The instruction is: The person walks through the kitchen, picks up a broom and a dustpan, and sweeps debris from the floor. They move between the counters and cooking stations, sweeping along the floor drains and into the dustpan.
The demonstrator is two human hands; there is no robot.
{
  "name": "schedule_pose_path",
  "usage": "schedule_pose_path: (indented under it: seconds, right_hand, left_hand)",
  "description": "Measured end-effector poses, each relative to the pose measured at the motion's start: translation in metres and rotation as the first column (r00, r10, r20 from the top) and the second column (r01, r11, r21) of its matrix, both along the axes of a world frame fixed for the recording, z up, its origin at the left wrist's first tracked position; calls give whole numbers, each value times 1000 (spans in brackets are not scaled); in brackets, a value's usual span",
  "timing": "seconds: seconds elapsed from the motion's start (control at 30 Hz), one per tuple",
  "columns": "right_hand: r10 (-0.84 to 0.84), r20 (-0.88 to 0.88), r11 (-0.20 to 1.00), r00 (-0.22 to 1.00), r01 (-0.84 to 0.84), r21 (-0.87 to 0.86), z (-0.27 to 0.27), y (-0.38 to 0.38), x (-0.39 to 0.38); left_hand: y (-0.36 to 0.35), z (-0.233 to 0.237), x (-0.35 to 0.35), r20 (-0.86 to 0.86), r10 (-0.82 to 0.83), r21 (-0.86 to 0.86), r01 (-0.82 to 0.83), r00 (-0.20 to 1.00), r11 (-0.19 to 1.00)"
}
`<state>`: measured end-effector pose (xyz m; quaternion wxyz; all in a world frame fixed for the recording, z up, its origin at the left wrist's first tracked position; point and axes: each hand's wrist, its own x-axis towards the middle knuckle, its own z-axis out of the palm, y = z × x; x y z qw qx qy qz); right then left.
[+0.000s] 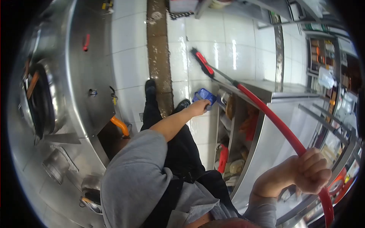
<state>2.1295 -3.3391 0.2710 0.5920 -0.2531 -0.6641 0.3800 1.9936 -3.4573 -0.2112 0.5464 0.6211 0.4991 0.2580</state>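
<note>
My left hand (pixel 200 108) reaches down past my knees and is closed on the edge of a blue plastic container (pixel 205 95), low over the white tiles beside my shoe. My right hand (pixel 312 171), a fist at the right, is wrapped round the long red handle of a floor brush (pixel 268 110). This handle slants away over the steel counter to a red brush head (pixel 202 62) with dark bristles, which lies at the wet tiled floor. The inside of the blue container is partly hidden by my fingers.
Left stands a steel counter (pixel 91 76) with pans (pixel 42 98) beyond it. An open-fronted cabinet (pixel 243 140) holding kitchen things is close on my right, under a steel top. A brown drain strip (pixel 157 49) crosses the shiny floor; racks stand at far right.
</note>
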Motion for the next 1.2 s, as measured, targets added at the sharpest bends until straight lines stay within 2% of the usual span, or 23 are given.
schedule_pose_path:
  seconds: [0.03, 0.1, 0.17, 0.23, 0.3, 0.37, 0.4, 0.5, 0.6, 0.67, 0.7, 0.73, 0.8, 0.87, 0.9, 0.97, 1.03, 1.1, 1.13, 1.2]
  right_hand:
    - [-56, -51, 998, 997, 56, 3, 0, 5, -8]
    - [-113, -153, 994, 982, 113, -12, 4, 17, -29]
    - [-117, -188, 993, 975, 114, -31, 13, 31, -53]
    - [-158, -209, 987, 965, 149, -62, 22, 47, -84]
    - [-109, -228, 994, 968, 102, -41, 28, 65, -118]
    - [-72, -235, 997, 969, 69, -19, 34, 84, -155]
    - [-26, -234, 1000, 972, 29, 9, 35, 95, -176]
    - [103, -227, 993, 968, -87, 80, 40, 133, -235]
    - [228, -260, 969, 938, -194, 150, 38, 170, -300]
    - [301, -183, 927, 936, -243, 286, 29, 193, -334]
    - [389, -204, 897, 898, -319, 306, 21, 204, -350]
    - [384, -211, 900, 899, -314, 301, 11, 212, -366]
    - [238, -191, 957, 952, -196, 213, -13, 229, -390]
    - [275, -150, 960, 950, -262, 102, -47, 258, -401]
    - [230, -136, 973, 964, -225, 49, -65, 268, -409]
    - [171, -118, 983, 978, -178, -52, -97, 285, -411]
    - [237, -140, 969, 961, -245, -39, -108, 297, -398]
    - [350, -168, 932, 921, -361, -37, -111, 305, -374]
    - [342, -184, 937, 922, -350, -15, -110, 308, -364]
    - [390, -245, 908, 888, -415, -56, -103, 313, -348]
  left_hand:
    - [7, 8, -29, 36, 100, 14, -101, 994, 995]
    - [24, 53, -91, -60, 253, -2, -253, 966, 967]
    - [30, 66, -147, -143, 403, 37, -403, 904, 915]
    - [32, 77, -203, -175, 465, 45, -464, 868, 885]
    - [39, 83, -252, -204, 512, 50, -513, 835, 857]
    - [51, 80, -291, -305, 633, 100, -637, 712, 764]
    - [61, 77, -308, -298, 644, 103, -647, 704, 755]
    - [84, 67, -351, -324, 775, 147, -781, 542, 607]
    - [107, 58, -390, -330, 805, 162, -810, 494, 563]
    - [120, 55, -409, -352, 809, 160, -821, 471, 548]
    - [127, 54, -417, -352, 817, 168, -828, 457, 535]
    - [136, 50, -425, -351, 826, 178, -835, 440, 521]
    - [154, 43, -435, -374, 821, 144, -847, 432, 511]
    - [175, 46, -442, -367, 819, 98, -857, 441, 505]
    - [187, 46, -444, -424, 781, 16, -858, 460, 514]
    - [207, 29, -446, -424, 787, -11, -871, 449, 491]
    - [232, 13, -450, -427, 786, -46, -879, 447, 475]
    - [255, 3, -448, -413, 838, -72, -930, 356, 360]
    - [264, -7, -445, -417, 834, -86, -929, 361, 359]
    - [288, -22, -449, -325, 913, 29, -962, 248, 272]
